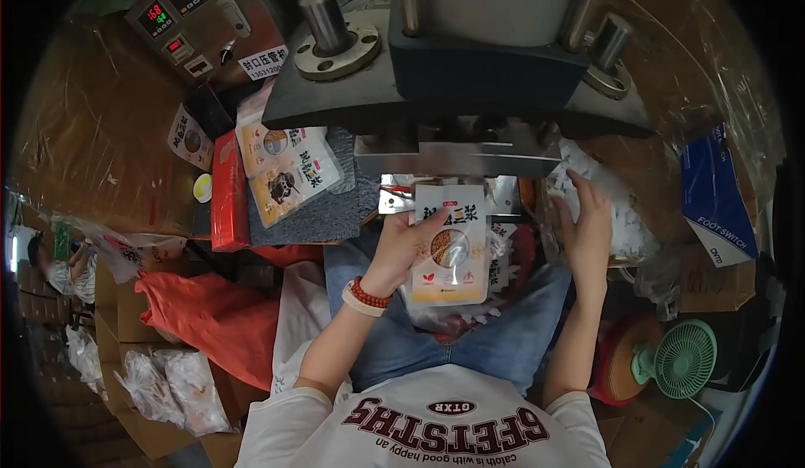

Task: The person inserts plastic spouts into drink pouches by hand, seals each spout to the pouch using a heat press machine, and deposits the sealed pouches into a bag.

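My left hand (402, 254), with a beaded bracelet at the wrist, grips a printed pouch (451, 271) by its left edge, thumb on the front. The pouch is white and pale orange with a round picture of beans, and hangs just before the metal jaw (461, 163) of a press. To the right, my right hand (585, 226) reaches beside a pile of small white pieces (625, 212), its thumb and fingers apart. I see nothing between them. More printed packaging (501, 267) lies partly hidden behind the pouch, above my lap.
Several printed pouches (293, 179) lie on a grey cloth (335, 212) at the left, beside a red box (226, 200). A control box (201, 28) with lit displays stands behind. On the right are a blue FOOT SWITCH box (717, 195) and a green fan (686, 359).
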